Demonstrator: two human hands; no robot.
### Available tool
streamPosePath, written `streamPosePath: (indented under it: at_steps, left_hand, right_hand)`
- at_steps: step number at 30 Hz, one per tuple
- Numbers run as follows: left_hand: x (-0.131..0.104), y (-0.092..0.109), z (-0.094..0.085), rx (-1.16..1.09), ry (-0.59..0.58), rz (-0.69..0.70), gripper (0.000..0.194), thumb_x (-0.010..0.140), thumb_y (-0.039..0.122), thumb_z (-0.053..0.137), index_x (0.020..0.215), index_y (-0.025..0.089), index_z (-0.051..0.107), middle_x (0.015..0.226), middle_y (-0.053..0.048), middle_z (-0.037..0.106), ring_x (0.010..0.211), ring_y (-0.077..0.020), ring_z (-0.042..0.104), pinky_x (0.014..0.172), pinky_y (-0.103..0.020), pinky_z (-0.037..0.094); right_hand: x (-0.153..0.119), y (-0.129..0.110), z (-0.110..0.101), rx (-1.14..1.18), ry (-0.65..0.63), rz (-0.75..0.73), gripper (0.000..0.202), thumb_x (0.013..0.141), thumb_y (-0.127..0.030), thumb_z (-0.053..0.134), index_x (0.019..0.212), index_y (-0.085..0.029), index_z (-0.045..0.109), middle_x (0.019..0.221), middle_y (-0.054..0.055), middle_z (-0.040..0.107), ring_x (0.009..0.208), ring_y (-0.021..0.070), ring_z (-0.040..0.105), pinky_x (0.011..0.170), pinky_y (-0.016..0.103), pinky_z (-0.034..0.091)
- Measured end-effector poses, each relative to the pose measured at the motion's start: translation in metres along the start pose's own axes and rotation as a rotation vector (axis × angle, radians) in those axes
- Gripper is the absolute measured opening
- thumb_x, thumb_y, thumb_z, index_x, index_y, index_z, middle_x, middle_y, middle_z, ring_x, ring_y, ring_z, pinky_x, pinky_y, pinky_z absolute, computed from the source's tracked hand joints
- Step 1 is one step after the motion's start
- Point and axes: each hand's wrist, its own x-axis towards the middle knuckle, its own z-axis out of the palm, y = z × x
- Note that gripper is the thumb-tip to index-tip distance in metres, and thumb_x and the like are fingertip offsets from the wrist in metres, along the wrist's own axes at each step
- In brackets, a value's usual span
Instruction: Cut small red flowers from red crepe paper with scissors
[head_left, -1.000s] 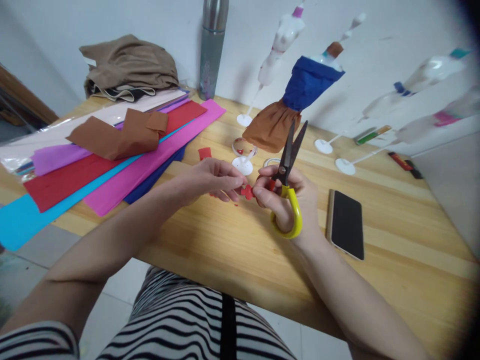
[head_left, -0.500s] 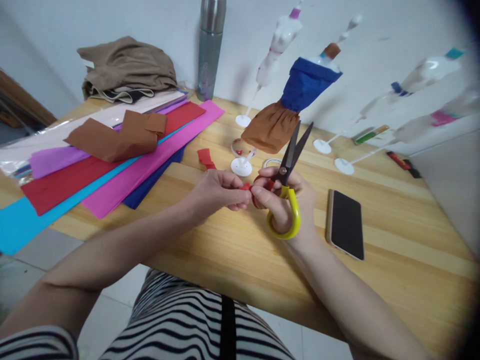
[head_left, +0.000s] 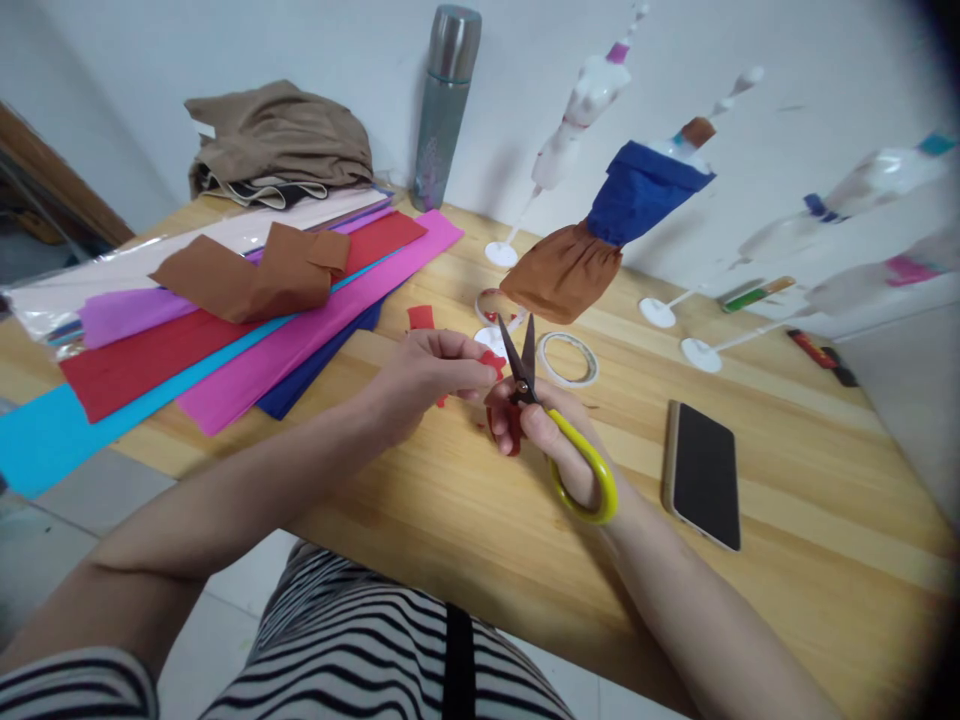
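Between thumb and fingers, my left hand (head_left: 431,380) pinches a small piece of red crepe paper (head_left: 493,362). My right hand (head_left: 551,430) grips a pair of scissors (head_left: 523,385) with yellow and red handles, thumb through the yellow loop. The dark blades stand slightly apart, tips up, just right of the red piece. Behind my left hand lies a red paper strip (head_left: 421,317). Past the blades, a small mannequin wears a blue top (head_left: 637,193) and a brown gathered paper skirt (head_left: 566,272); its white base is partly hidden by my hands.
A roll of tape (head_left: 568,360) lies behind my right hand, a phone (head_left: 705,475) to its right. Coloured paper sheets (head_left: 300,345) and a folded brown cloth (head_left: 285,140) are at the left. A flask (head_left: 446,110) and several mannequins (head_left: 592,95) stand along the wall.
My right hand has drawn back from the left and turned the scissors, so the blades now point at the red piece. The tape roll shows more fully. The view has shifted slightly.
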Motion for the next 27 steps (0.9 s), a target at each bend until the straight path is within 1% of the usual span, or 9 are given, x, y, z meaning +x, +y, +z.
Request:
streamPosePath:
  at_steps: [3, 7, 11, 14, 22, 27]
  left_hand:
    - [-0.0012, 0.0015, -0.0012, 0.007, 0.002, 0.021, 0.018, 0.067, 0.017, 0.072, 0.052, 0.014, 0.061, 0.052, 0.002, 0.057, 0.054, -0.0061, 0.051, 0.059, -0.021, 0.041]
    - [-0.0021, 0.0006, -0.0008, -0.022, -0.010, 0.013, 0.019, 0.067, 0.017, 0.073, 0.053, 0.014, 0.061, 0.057, -0.001, 0.064, 0.055, -0.0095, 0.058, 0.060, -0.024, 0.046]
    - [-0.0021, -0.0013, 0.0004, -0.066, 0.029, -0.002, 0.015, 0.066, 0.013, 0.074, 0.055, 0.014, 0.064, 0.060, -0.001, 0.068, 0.060, -0.0103, 0.063, 0.065, -0.023, 0.049]
    - [-0.0011, -0.0027, 0.0005, -0.077, 0.038, -0.005, 0.015, 0.066, 0.014, 0.074, 0.055, 0.014, 0.064, 0.059, -0.001, 0.069, 0.061, -0.0106, 0.064, 0.066, -0.022, 0.050]
    - [0.0020, -0.0055, 0.0005, -0.051, 0.003, 0.009, 0.012, 0.063, 0.012, 0.073, 0.054, 0.015, 0.065, 0.059, -0.002, 0.071, 0.059, -0.0115, 0.066, 0.065, -0.023, 0.052]
    - [0.0009, -0.0055, 0.0021, -0.043, 0.032, -0.004, 0.013, 0.063, 0.012, 0.073, 0.054, 0.015, 0.064, 0.059, -0.002, 0.071, 0.059, -0.0113, 0.064, 0.064, -0.023, 0.050]
  right_hand:
    - [-0.0010, 0.0016, 0.0027, -0.026, -0.061, -0.002, 0.058, 0.088, -0.076, 0.055, 0.095, -0.019, 0.059, 0.074, 0.000, 0.054, 0.059, 0.0143, 0.053, 0.054, 0.029, 0.045]
    - [-0.0009, 0.0054, 0.0041, -0.026, -0.084, -0.036, 0.056, 0.091, -0.074, 0.053, 0.095, -0.019, 0.057, 0.073, -0.001, 0.051, 0.056, 0.0129, 0.049, 0.053, 0.029, 0.043]
    - [-0.0011, 0.0057, 0.0037, -0.036, -0.099, -0.065, 0.051, 0.093, -0.071, 0.052, 0.090, -0.020, 0.055, 0.072, -0.002, 0.049, 0.056, 0.0124, 0.045, 0.053, 0.029, 0.042]
    - [-0.0011, 0.0032, 0.0037, -0.068, -0.112, -0.057, 0.051, 0.094, -0.072, 0.051, 0.088, -0.021, 0.054, 0.069, -0.002, 0.048, 0.057, 0.0131, 0.044, 0.053, 0.029, 0.041]
    - [0.0003, 0.0007, 0.0037, -0.090, -0.107, -0.068, 0.052, 0.093, -0.073, 0.050, 0.089, -0.021, 0.053, 0.069, -0.003, 0.047, 0.057, 0.0143, 0.043, 0.053, 0.030, 0.039]
    - [0.0011, -0.0013, 0.0040, -0.066, -0.114, -0.082, 0.050, 0.094, -0.071, 0.050, 0.090, -0.022, 0.053, 0.067, -0.003, 0.045, 0.058, 0.0148, 0.041, 0.054, 0.030, 0.038]
